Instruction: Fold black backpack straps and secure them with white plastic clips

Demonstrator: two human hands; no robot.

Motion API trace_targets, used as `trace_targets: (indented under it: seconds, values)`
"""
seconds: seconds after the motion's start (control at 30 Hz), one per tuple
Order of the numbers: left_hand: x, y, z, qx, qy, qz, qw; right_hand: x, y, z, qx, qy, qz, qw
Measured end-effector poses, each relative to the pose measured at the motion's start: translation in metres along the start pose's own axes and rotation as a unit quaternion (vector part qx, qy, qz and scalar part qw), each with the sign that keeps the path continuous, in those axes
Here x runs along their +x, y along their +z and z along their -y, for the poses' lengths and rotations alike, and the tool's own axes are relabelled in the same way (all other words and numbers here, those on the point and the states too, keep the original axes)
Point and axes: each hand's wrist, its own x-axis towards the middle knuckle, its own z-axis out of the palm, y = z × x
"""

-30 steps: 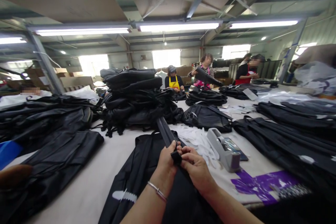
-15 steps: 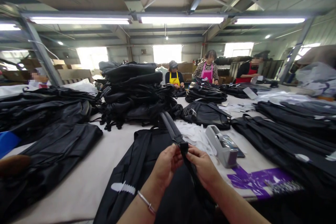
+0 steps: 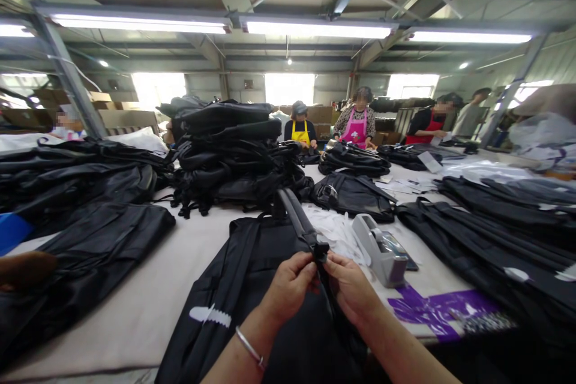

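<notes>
In front of me a black backpack [image 3: 265, 246] lies flat on the table. One of its shoulder straps [image 3: 294, 219] is lifted up, with a dark buckle [image 3: 320, 248] at its lower end. My left hand [image 3: 292, 282] pinches the strap just below the buckle from the left. From the right, my right hand [image 3: 348, 285] grips the same strap, fingertips close to the buckle. The webbing hangs down between my hands onto the bag. A white, notched strip [image 3: 210, 315] sits around the other strap.
A grey tape dispenser [image 3: 382, 252] stands right of the backpack, beside white strips [image 3: 335, 231]. Purple tape [image 3: 443, 306] covers the table edge. Stacked black bags [image 3: 229, 156] rise behind; more bags [image 3: 486, 252] lie at right and left. Several co-workers stand across the table [image 3: 189, 300].
Both hands stay at the buckle. My left fingers have shifted slightly down and right, closing into a tighter pinch on the strap. Another person has come into view at the back right.
</notes>
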Motion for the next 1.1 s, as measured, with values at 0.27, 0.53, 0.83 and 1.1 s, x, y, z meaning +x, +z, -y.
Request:
trace_targets:
  seconds: [0.27,0.53,0.83,1.1]
  values:
    - [0.003,-0.011,0.001,0.025,0.014,0.026,0.999,-0.002,0.002,-0.002,-0.001,-0.009,0.017,1.000]
    - [0.003,-0.017,0.023,-0.047,-0.026,0.072,0.996,-0.003,0.004,-0.009,-0.040,-0.043,-0.051,0.997]
    - [0.005,-0.022,0.020,0.029,-0.028,0.097,0.994,-0.006,-0.006,-0.003,-0.024,-0.004,-0.009,1.000]
    - [0.003,-0.011,0.018,0.147,0.048,-0.024,0.988,-0.015,-0.013,0.015,-0.387,-0.131,-0.009,0.913]
